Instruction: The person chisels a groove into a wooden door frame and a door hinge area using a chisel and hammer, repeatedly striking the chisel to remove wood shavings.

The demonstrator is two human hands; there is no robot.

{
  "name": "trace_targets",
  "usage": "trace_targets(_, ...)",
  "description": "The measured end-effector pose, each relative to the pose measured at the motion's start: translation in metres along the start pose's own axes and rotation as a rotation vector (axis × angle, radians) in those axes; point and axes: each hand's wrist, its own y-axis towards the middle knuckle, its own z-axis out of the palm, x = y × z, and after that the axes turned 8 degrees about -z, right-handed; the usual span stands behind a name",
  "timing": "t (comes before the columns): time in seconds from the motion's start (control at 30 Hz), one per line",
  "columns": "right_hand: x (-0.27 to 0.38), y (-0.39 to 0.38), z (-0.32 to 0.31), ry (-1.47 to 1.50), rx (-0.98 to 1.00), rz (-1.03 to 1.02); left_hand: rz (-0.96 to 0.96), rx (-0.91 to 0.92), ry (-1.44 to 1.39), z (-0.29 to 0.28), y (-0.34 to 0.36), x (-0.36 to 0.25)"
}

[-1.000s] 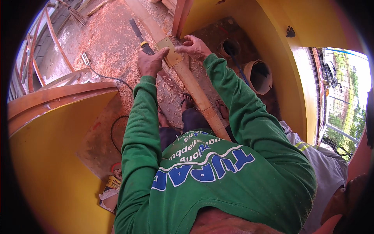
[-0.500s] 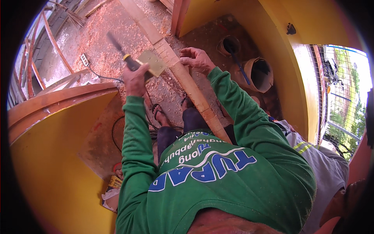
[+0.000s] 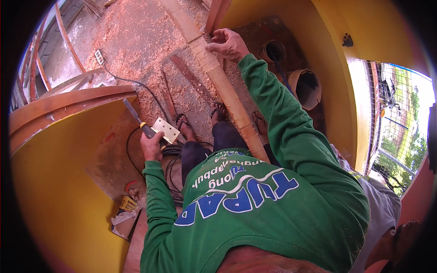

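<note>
My left hand (image 3: 151, 144) is closed around a chisel (image 3: 148, 130) with a dark-and-yellow handle and a pale metal hinge plate (image 3: 165, 130), held low at my left beside my leg. A long wooden length (image 3: 228, 103) runs diagonally from the top down to my body, with crosswise marks or cuts along it. Up at its right edge, my right hand (image 3: 226, 44) has its fingers apart and loosely curled, its thumb at or just over the wood's surface.
Shavings (image 3: 127, 36) and strips (image 3: 186, 73) cover the floor, with a power strip (image 3: 99, 56) and cables. Yellow panels (image 3: 59, 191) flank me. Containers (image 3: 304, 88) stand right; bent wood (image 3: 63, 36) lies back left. A co-worker in grey (image 3: 378, 214) is close at my right.
My left hand has moved down and left, taking the chisel and plate off the wood, exposing the marked surface. My right hand has shifted slightly upward along the wood.
</note>
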Motion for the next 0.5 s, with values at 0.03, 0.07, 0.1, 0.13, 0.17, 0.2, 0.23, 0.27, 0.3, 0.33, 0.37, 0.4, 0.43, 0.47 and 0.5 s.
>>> trace_targets(0.03,-0.001,-0.001,0.001,-0.002,0.001,-0.003,-0.013,0.017,0.001,0.003,-0.002,0.002)
trace_targets(0.07,-0.002,-0.006,0.001,0.029,0.025,0.034,-0.011,0.019,-0.002,0.005,-0.004,0.002)
trace_targets(0.1,-0.003,-0.011,0.0,0.059,0.047,0.071,-0.002,0.045,-0.005,0.008,-0.008,0.002)
trace_targets(0.13,0.004,-0.018,-0.004,0.053,0.042,0.067,0.008,0.075,-0.01,0.014,-0.012,-0.004)
trace_targets(0.17,0.014,-0.029,-0.007,-0.112,0.062,0.035,0.028,0.1,0.001,0.02,-0.015,-0.012)
trace_targets(0.2,0.025,-0.042,-0.007,-0.276,0.08,0.002,0.031,0.102,-0.001,0.024,-0.018,-0.022)
trace_targets(0.23,0.036,-0.057,-0.006,-0.404,0.014,-0.148,0.077,0.189,-0.062,0.031,-0.023,-0.034)
trace_targets(0.27,0.047,-0.074,-0.001,-0.527,-0.042,-0.299,0.117,0.266,-0.127,0.036,-0.029,-0.045)
trace_targets(0.3,0.068,-0.089,0.002,-0.316,0.091,-0.186,0.114,0.267,-0.132,0.043,-0.036,-0.057)
trace_targets(0.33,0.088,-0.104,0.009,-0.099,0.221,-0.072,0.217,0.287,-0.016,0.049,-0.045,-0.072)
trace_targets(0.37,0.099,-0.117,0.015,-0.03,0.35,-0.049,0.321,0.315,0.103,0.056,-0.054,-0.086)
trace_targets(0.4,0.106,-0.127,0.021,0.038,0.472,-0.027,0.322,0.326,0.106,0.067,-0.065,-0.1)
trace_targets(0.43,0.106,-0.133,0.027,0.037,0.465,-0.026,0.343,0.4,0.078,0.081,-0.077,-0.112)
trace_targets(0.47,0.106,-0.138,0.033,0.172,0.398,-0.03,0.366,0.468,0.052,0.091,-0.084,-0.119)
trace_targets(0.5,0.105,-0.141,0.036,0.307,0.331,-0.034,0.425,0.518,0.097,0.097,-0.084,-0.119)
